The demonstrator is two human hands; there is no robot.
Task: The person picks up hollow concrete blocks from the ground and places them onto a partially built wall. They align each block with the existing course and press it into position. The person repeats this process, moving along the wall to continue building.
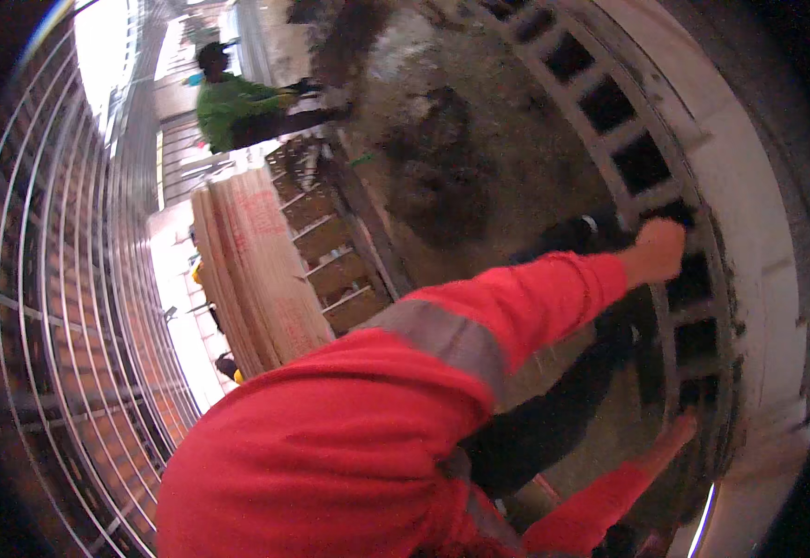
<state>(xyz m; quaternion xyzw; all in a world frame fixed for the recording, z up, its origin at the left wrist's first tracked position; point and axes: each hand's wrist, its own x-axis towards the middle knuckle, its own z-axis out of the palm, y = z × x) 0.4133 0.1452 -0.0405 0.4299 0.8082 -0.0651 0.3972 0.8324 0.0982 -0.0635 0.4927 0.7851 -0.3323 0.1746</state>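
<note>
A long grey band with a row of dark square openings (606,138), like hollow blocks or a frame, curves down the right side. My left hand (660,249), in a red sleeve, is at this band beside a dark opening. Its fingers look curled closed, but what they hold is hidden. Lower down, my right hand (678,431) reaches to the same band near its lower openings. It is small and blurred, so its fingers cannot be made out. My dark-trousered legs (553,418) show between the two arms.
A pale ledge (767,307) runs beyond the band. Wet, muddy ground (479,177) has a dark heap on it. Stacked boards (261,270) stand to the left, near a metal mesh (61,307). A co-worker in a green top (228,112) is at the upper left.
</note>
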